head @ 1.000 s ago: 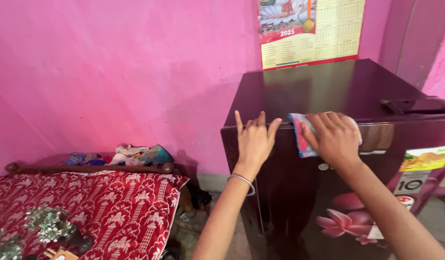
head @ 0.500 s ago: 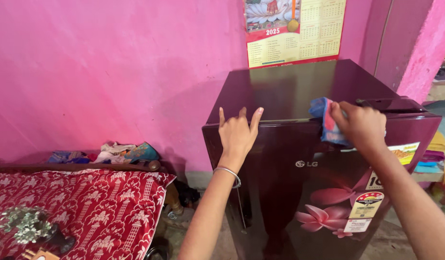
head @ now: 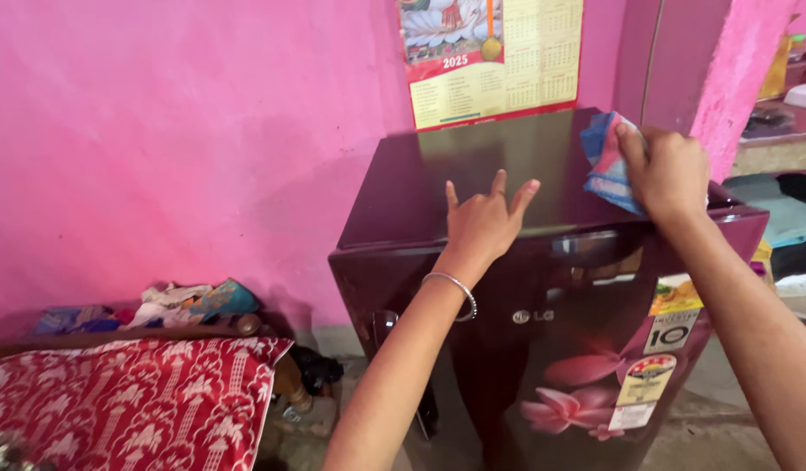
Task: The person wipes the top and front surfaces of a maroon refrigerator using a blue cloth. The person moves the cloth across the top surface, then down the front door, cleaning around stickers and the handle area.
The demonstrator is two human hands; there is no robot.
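Seen from the head camera, the left hand (head: 483, 222) rests flat, fingers spread, on top of a maroon refrigerator (head: 473, 174). The right hand (head: 673, 174) grips a blue cloth (head: 605, 161) pressed against the top's right edge, beside a pink wall (head: 185, 131).

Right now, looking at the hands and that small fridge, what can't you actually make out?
- Head view: the right hand covers much of the blue cloth, so its full shape is hidden.
- The left hand hides the fridge top edge under its palm.
- The fridge base is cut off by the bottom frame edge.
- The wall calendar is cut off at the top.
- Shelf items at far right are blurred and partly out of frame.
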